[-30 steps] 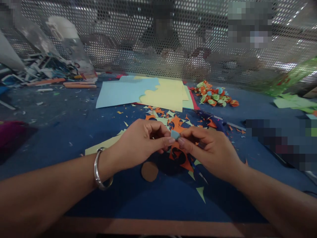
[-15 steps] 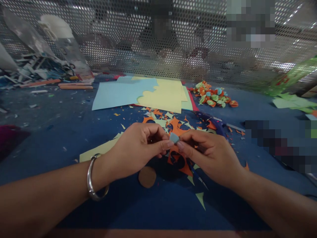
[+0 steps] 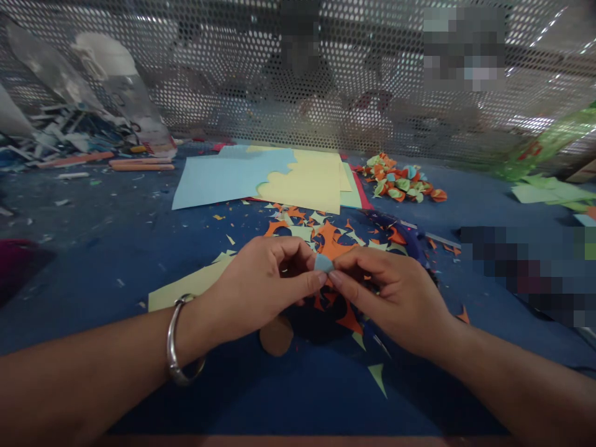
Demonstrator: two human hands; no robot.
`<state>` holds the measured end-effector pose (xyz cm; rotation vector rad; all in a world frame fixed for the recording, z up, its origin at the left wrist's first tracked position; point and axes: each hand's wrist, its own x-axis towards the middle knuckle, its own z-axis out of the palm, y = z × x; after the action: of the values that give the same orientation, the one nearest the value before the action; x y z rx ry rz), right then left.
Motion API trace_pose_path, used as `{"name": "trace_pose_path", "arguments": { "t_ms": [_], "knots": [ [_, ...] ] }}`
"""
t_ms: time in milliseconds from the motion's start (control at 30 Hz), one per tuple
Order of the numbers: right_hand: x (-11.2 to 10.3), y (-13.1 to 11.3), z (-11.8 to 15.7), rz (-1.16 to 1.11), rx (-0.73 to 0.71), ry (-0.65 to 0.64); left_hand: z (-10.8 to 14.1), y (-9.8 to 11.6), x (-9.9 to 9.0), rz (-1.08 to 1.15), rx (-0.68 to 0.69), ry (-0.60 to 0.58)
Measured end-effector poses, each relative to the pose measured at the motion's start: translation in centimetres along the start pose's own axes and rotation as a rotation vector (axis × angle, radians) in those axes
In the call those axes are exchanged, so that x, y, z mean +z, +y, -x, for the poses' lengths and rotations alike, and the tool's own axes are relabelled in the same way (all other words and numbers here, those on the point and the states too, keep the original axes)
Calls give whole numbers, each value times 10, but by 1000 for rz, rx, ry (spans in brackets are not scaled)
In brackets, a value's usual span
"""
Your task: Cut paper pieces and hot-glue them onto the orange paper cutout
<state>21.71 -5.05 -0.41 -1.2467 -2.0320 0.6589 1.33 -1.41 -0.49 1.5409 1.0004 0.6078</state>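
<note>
Between my two hands is a small light-blue folded paper piece (image 3: 323,263). My left hand (image 3: 270,279), with a silver bangle at its wrist, pinches it from the left between thumb and fingers. From the right, the thumb and index finger of my right hand (image 3: 391,288) close on its lower edge. Orange paper offcuts (image 3: 333,239) and pale green scraps lie on the blue table beneath and beyond my hands. A brown disc (image 3: 276,336) rests on the table below my left hand. Past the right hand lie blue-handled scissors (image 3: 412,242), partly hidden.
Blue paper (image 3: 223,177) and yellow paper (image 3: 307,186) lie toward the back, beside a pile of small folded paper pieces (image 3: 403,183). A perforated metal screen (image 3: 223,81) stands behind. At the back left are a bottle (image 3: 139,102) and paper strips (image 3: 69,133).
My hands have shifted slightly down, and the blue paper piece has moved a little left and down, turning so more of its face shows. Both hands keep their pinch.
</note>
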Motion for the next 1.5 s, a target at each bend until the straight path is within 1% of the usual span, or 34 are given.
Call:
{"name": "trace_pose_path", "arguments": {
  "t_ms": [133,233,400,700,800,967,1133,1367,1500],
  "knots": [
    [1,1,0,-6,-6,2,2,1,0,-81,57,25],
    [1,1,0,8,-8,13,2,3,-1,-91,55,34],
    [-1,1,0,7,-42,27,1,2,-1,-43,46,29],
    [-2,0,2,27,-23,40,1,1,-2,55,12,17],
    [-1,1,2,23,-26,44,2,1,-2,51,25,28],
    [0,2,1,17,-36,40,1,2,-1,26,47,13],
    [-1,2,2,36,-38,51,0,3,-1,75,23,7],
    [-1,3,1,68,-67,82,-2,-1,-2,84,71,8],
    [0,3,0,55,-64,86,-2,0,-2,130,67,10]
  ]
}}
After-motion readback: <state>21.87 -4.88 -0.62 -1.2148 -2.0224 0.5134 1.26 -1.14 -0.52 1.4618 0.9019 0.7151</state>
